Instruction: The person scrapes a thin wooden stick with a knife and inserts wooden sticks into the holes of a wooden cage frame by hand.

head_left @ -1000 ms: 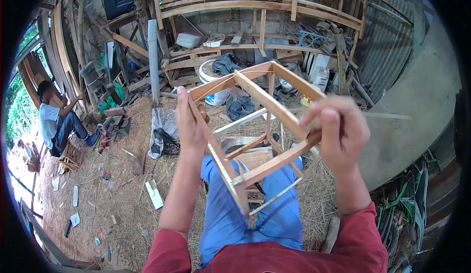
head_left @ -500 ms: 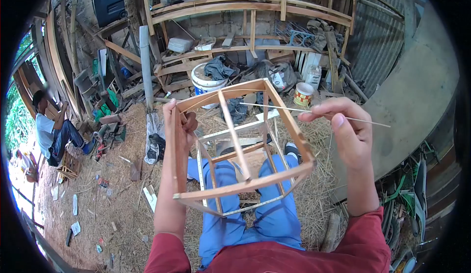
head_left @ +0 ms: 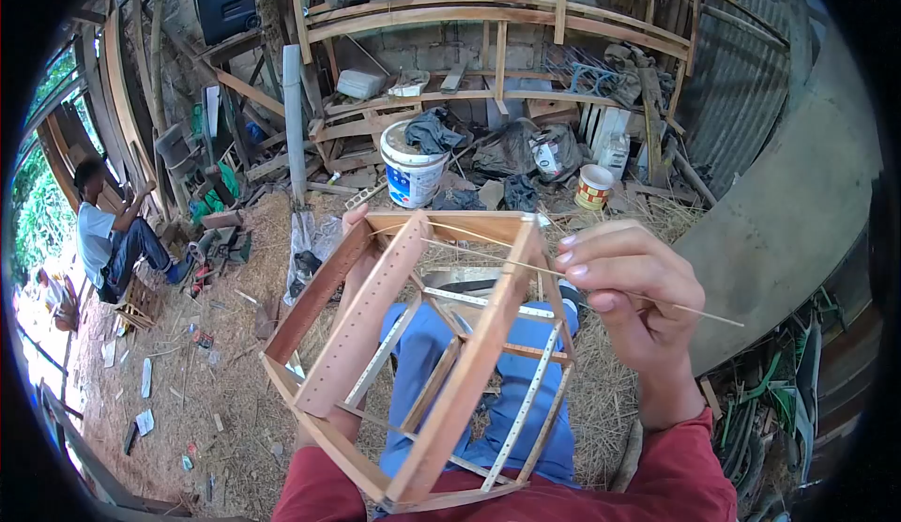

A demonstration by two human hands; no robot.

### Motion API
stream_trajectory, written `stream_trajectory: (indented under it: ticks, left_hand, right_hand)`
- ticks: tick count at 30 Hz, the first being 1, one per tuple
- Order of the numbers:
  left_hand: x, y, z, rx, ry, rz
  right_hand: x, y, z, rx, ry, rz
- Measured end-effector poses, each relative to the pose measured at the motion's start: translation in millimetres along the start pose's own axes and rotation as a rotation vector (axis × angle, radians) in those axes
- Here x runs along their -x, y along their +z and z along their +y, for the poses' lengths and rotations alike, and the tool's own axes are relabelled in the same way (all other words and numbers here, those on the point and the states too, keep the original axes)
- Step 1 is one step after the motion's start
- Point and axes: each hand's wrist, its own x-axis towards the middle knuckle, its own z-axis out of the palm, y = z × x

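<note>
A box-like wooden frame [head_left: 469, 367] is held tilted above my lap, its long bars running toward me. My left hand [head_left: 355, 226] grips its far left corner; the fingers are partly hidden behind the wood. Across the frame's open face runs a bar with a row of small holes [head_left: 364, 320]. Between thumb and fingertips, my right hand [head_left: 638, 287] pinches a thin wooden stick [head_left: 706, 314], just right of the frame. The stick's far end reaches over the frame toward the holed bar; whether it touches I cannot tell. A thin curved strip [head_left: 450, 226] bends along the frame's far side.
Beyond the frame stand a white bucket [head_left: 410, 175] with dark cloth on it and a smaller tub [head_left: 593, 187]. A large grey board [head_left: 779, 231] leans at the right. Another person [head_left: 117, 231] sits at the far left. Straw and scraps litter the ground.
The frame has turned and tipped, so its holed bar now faces up and its near end sits lower. My right hand has moved slightly down with the stick, still pinching it.
</note>
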Motion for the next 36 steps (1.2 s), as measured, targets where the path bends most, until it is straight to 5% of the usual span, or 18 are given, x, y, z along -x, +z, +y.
stream_trajectory:
  ticks: [4,10,16,19,20,22,25,28,36]
  left_hand:
    - [-18.6,-28.3,-21.8,-0.015,0.095,-0.062]
    - [-13.8,-22.5,-14.0,-0.003,-0.036,-0.219]
    - [16.0,43.0,-1.8,0.018,-0.078,0.071]
    - [27.3,73.3,9.0,0.03,-0.122,0.434]
    - [15.0,39.5,3.4,0.023,-0.075,0.089]
    - [10.1,28.2,1.1,0.016,-0.026,-0.256]
    - [10.9,35.0,-2.6,-0.013,0.096,-0.113]
    - [20.7,48.4,2.1,-0.077,0.029,-0.313]
    - [17.2,48.6,3.2,-0.152,0.064,-0.356]
  right_hand:
    - [0.2,1.3,-0.2,0.051,0.022,-0.014]
    - [-2.2,-1.5,2.0,0.103,0.059,-0.01]
    - [-9.9,-0.5,2.6,0.143,-0.012,-0.05]
    - [-13.6,-1.0,0.9,0.143,-0.032,-0.056]
    - [-14.2,-0.9,0.9,0.148,-0.038,-0.057]
    - [-15.3,-0.1,1.5,0.148,-0.036,-0.052]
    - [-14.6,0.7,2.0,0.153,-0.032,-0.047]
    - [-14.8,2.3,0.5,0.164,-0.017,-0.038]
    - [-15.3,2.3,0.4,0.197,-0.015,-0.03]
